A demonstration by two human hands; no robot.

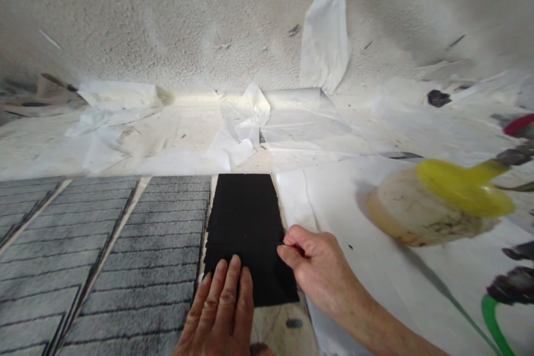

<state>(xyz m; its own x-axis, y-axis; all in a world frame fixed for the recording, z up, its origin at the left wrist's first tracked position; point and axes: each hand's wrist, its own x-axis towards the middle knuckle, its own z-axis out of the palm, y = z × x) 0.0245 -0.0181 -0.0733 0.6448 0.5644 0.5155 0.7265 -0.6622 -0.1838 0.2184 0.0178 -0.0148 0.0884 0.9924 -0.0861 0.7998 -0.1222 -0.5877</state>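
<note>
A matte black panel (246, 217) with uneven side edges lies on the pale work surface, faint lines running across it. My left hand (221, 306) rests flat on its lower left corner, fingers stretched out side by side. At the right edge of the panel my right hand (312, 261) is closed in a pinch, thumb and forefinger together on the black edge. What exactly sits between those fingertips is too small to make out. Left of the panel lie grey speckled panels (146, 245), crossed by dark lines and separated by narrow gaps.
On the right, a tilted whitish cup with a yellow lid (463, 189) is blurred; a green hose (494, 317) curves below it. White paper (342, 200) covers the right side. Crumpled sheets (250, 111) lie along the foot of a rough, overspray-coated wall (187, 16).
</note>
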